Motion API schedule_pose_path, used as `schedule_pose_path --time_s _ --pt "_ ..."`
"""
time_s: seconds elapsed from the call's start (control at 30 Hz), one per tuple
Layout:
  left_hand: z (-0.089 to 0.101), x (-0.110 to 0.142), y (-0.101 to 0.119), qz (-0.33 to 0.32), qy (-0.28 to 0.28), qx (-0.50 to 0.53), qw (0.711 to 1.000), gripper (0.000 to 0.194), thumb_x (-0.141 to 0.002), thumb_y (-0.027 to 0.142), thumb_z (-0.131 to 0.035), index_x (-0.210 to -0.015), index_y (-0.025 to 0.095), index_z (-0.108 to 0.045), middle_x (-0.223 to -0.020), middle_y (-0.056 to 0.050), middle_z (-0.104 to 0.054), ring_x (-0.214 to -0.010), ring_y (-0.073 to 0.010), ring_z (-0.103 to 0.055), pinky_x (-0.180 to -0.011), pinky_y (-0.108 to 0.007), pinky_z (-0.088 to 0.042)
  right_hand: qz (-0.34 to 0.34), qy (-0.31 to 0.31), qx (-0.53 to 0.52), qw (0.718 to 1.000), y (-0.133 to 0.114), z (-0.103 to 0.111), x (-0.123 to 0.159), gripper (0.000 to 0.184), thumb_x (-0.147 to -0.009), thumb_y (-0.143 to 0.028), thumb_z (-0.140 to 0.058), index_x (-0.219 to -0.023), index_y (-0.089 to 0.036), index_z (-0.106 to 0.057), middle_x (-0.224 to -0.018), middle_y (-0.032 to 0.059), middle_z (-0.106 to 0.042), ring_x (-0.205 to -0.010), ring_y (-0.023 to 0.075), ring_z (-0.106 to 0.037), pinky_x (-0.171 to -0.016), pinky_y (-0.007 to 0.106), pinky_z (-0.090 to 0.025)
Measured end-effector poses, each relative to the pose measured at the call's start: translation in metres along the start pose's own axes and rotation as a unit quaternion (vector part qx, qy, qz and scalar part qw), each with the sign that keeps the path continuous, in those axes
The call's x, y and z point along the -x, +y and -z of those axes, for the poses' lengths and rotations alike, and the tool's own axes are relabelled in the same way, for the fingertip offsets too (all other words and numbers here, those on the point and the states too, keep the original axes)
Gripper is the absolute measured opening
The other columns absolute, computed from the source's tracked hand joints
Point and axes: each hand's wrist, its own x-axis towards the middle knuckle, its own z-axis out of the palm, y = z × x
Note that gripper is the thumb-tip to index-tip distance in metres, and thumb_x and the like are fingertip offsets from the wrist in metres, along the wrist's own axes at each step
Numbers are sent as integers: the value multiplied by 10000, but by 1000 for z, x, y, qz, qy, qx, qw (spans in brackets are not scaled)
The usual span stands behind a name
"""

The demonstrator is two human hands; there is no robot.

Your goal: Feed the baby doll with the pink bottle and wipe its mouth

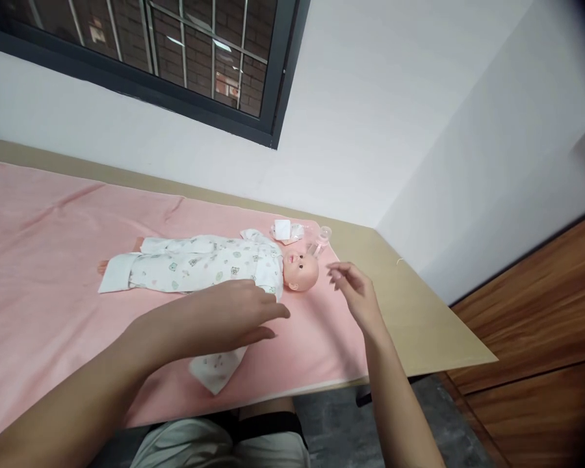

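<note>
A baby doll [299,269] lies on its back on a pink blanket [43,260], head to the right, dressed in a white printed romper [199,265]. My left hand [234,315] hovers flat over the romper's near sleeve, fingers stretched out and empty. Part of that white sleeve [217,370] shows below my forearm. My right hand [355,292] floats just right of the doll's head, fingers loosely apart, holding nothing.
A small white folded item [283,229] and a clear baby bottle [319,240] lie behind the doll's head. The blanket covers a beige table [419,312] against a white wall with a barred window [175,52]. Wooden furniture [541,325] stands at right.
</note>
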Motion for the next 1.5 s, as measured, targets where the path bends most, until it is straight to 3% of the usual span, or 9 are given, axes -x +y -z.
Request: schedule_pose_path --time_s 0.1,0.23,0.37,0.5,0.63,0.73,0.8,0.97,1.5 --pt "8 -8 -23 25 36 13 999 262 -970 242 -590 -1214 311 -655 -984 -2 -720 -860 -224 -653 -685 -289 -429 -6 116 11 993 35 -2 -55 300 -851 -418 -596 -1035 -192 -664 -1135 73 -647 -917 163 -588 -778 290 -473" --pt "18 -24 -49 43 48 45 997 259 -980 283 -522 -1192 326 -665 -995 -14 -721 -852 -217 -669 -681 -278 -439 -62 205 53 975 78 -6 -117 421 -819 -312 -561 -1222 -204 -620 -1349 119 -518 -1143 212 -565 -983 364 -465" --pt "25 -49 -72 69 42 60 995 217 -971 311 -491 -1070 282 -682 -953 -21 -709 -808 -211 -659 -645 -272 -418 -98 219 123 963 109 -17 -159 663 -790 -201 -574 -1442 -269 -479 -1459 127 -386 -1391 237 -405 -1174 396 -333" --pt "25 -74 -93 121 7 39 992 290 -977 332 -444 -750 201 -569 -724 -28 -627 -633 -197 -570 -556 -282 -330 -142 209 171 952 130 -30 -185 777 -778 -171 -622 -1507 -291 -381 -1502 153 -291 -1452 257 -349 -1204 419 -294" --pt "19 -86 -112 166 -24 35 985 347 -998 323 -380 -685 188 -442 -702 -40 -591 -624 -203 -540 -557 -297 -298 -184 145 212 949 137 -27 -198 824 -769 -184 -664 -1521 -285 -342 -1503 169 -279 -1313 252 -522 -1131 388 -398" --pt "14 -89 -124 191 -42 31 980 358 -995 332 -369 -668 188 -397 -687 -42 -568 -597 -200 -510 -538 -306 -274 -204 81 236 947 136 -17 -204 841 -767 -178 -675 -1528 -237 -322 -1457 190 -360 -1102 211 -649 -1010 334 -489" --pt "12 -88 -131 194 -47 27 979 368 -998 345 -360 -667 189 -396 -688 -41 -564 -583 -197 -499 -531 -307 -275 -213 70 266 938 135 -11 -207 866 -756 -180 -693 -1530 -221 -308 -1398 183 -453 -1080 217 -658 -964 329 -508" --pt "10 -82 -146 185 -38 24 982 380 -988 394 -397 -669 195 -450 -689 -44 -588 -590 -202 -515 -549 -310 -302 -208 72 305 927 139 -7 -208 872 -736 -166 -718 -1510 -192 -318 -1243 124 -634 -1140 232 -635 -957 328 -503" --pt "14 -76 -141 176 -35 1 984 360 -953 428 -419 -681 207 -502 -691 -57 -614 -579 -216 -540 -532 -327 -324 -189 114 291 931 145 -10 -199 800 -708 -189 -712 -1442 -188 -396 -1292 125 -647 -1142 256 -640 -920 356 -519"
